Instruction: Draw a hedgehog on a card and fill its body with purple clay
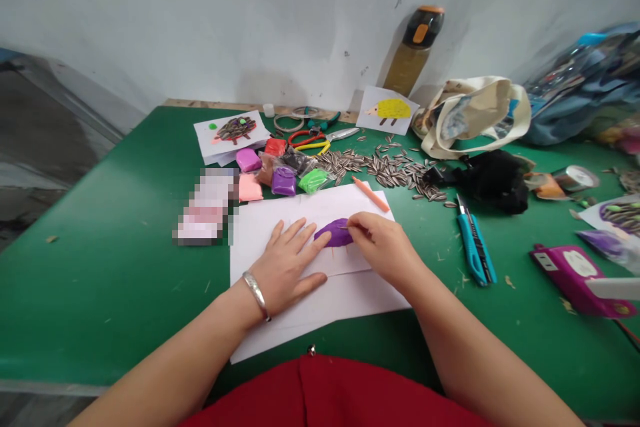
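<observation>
White paper sheets (280, 320) lie in front of me, with a flattened purple clay shape (334, 233) on the top one and short orange lines below it. My left hand (290, 267) lies flat with its fingers spread on the paper, the index fingertip on the clay's left part. The fingers of my right hand (383, 243) are pinched over the clay's right end, around a small thin thing too tiny to name. An orange marker (370, 193) rests on the paper's upper edge. Striped seeds (395, 170) are heaped beyond it.
Clay packs (284, 181) and a blurred phone-like object (207, 207) lie at left. Pliers and scissors (325, 140) are behind. On the right are a blue cutter (475, 247), black pouch (493, 180), cloth bag (475, 113) and magenta device (580, 280). A bottle (413, 53) stands by the wall.
</observation>
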{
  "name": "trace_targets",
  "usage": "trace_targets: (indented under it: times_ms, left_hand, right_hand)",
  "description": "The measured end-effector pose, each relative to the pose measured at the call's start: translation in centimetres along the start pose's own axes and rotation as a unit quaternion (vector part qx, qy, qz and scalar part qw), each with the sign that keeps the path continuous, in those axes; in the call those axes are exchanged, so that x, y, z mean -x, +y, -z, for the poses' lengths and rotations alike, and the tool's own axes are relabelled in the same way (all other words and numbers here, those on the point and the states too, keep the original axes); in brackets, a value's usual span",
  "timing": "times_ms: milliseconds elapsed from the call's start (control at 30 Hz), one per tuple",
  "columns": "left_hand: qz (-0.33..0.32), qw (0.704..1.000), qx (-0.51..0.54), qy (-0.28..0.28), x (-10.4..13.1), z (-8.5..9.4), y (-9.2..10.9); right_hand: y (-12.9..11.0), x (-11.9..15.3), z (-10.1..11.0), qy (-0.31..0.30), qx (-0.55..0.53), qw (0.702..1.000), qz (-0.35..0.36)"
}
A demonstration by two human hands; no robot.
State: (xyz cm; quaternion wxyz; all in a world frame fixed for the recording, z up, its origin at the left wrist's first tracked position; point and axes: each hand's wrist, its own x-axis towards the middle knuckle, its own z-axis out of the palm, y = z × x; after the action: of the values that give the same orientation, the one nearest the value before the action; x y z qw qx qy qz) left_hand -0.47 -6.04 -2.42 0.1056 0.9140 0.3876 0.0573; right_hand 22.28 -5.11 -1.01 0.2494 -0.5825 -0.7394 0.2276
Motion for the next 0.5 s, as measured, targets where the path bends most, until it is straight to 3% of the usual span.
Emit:
trace_targets:
  times_ms: [500]
  left_hand:
    - [-0.014,0.999,-0.026,-0.040,-0.8,0.8,-1.8]
  right_hand:
    - [0.7,-0.3,-0.7,0.058,-0.019,0.996,-0.062]
